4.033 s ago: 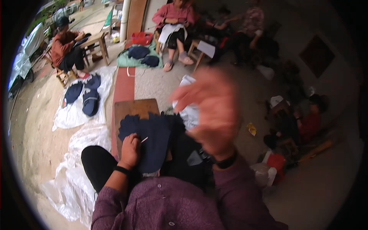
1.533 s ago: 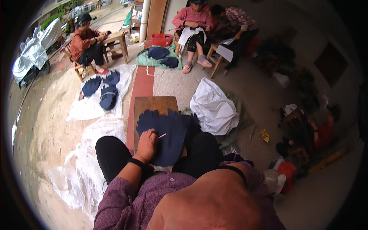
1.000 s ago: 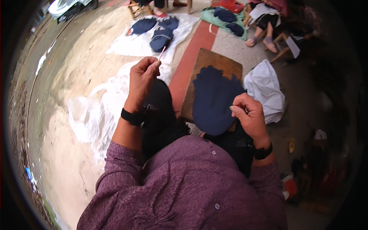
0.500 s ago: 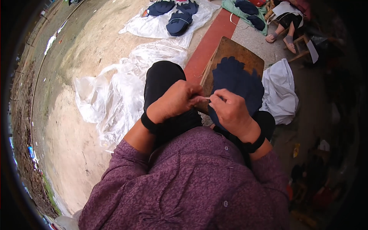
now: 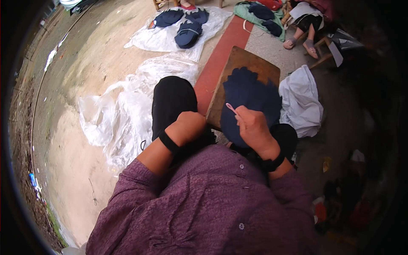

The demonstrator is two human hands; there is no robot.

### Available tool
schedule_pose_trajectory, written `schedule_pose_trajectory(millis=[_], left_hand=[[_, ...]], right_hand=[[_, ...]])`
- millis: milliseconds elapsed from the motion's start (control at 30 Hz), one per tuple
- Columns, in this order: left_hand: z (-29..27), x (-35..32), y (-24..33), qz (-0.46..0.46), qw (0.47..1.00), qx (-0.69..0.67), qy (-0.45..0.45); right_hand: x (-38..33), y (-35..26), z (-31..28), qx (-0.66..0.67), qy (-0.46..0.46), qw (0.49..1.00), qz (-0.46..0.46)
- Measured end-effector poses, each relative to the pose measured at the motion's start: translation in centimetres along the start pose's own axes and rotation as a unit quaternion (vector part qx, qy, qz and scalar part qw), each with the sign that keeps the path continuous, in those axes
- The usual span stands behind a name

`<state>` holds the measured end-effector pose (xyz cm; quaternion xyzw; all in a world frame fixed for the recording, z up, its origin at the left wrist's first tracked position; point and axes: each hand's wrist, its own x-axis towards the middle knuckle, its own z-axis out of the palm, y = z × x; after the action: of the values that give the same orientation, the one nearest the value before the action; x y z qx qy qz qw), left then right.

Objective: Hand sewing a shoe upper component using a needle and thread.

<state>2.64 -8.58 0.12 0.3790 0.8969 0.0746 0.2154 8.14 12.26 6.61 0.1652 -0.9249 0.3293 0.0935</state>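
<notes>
My right hand (image 5: 256, 131) is closed in a pinch on a small pale pink loop (image 5: 230, 108), whose free end sticks out past the fingers. Beneath it lies a stack of dark navy cut pieces (image 5: 244, 91) with jagged edges, fanned out on a wooden board (image 5: 231, 63). Bent down at the wrist, my left hand (image 5: 191, 125) is beside the board's near left corner, by my left knee. Its fingers are hidden from view. Each of my wrists has a black band.
Clear plastic sheeting (image 5: 127, 114) spreads on the ground at left. Farther off, bundled navy pieces (image 5: 188, 35) lie on more plastic. A white cloth (image 5: 301, 102) hangs right of the board. A seated person's feet (image 5: 310, 49) show at the far right, near a green sack (image 5: 242, 10).
My hands have come apart: the left has dropped toward the board's near corner, while the right keeps the pale pink loop over the stack. The whole view has shifted slightly.
</notes>
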Motion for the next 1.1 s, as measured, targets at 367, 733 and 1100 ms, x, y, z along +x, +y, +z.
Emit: schedule_pose_trajectory(millis=[367, 733, 1100], left_hand=[[0.8, -0.8, 0.2, 0.01, 0.999, 0.022, 0.04], [-4.2, -3.0, 2.2, -0.005, 0.913, -0.374, 0.159], [-6.0, -4.2, 5.0, 0.098, 0.864, -0.486, 0.086]], right_hand=[[-2.4, 0.7, 2.9, 0.186, 0.009, 0.979, 0.088], [-1.9, 1.4, 3.6, 0.525, -0.094, 0.802, 0.27], [-0.1, -1.1, 0.4, 0.636, 0.048, 0.756, 0.15]])
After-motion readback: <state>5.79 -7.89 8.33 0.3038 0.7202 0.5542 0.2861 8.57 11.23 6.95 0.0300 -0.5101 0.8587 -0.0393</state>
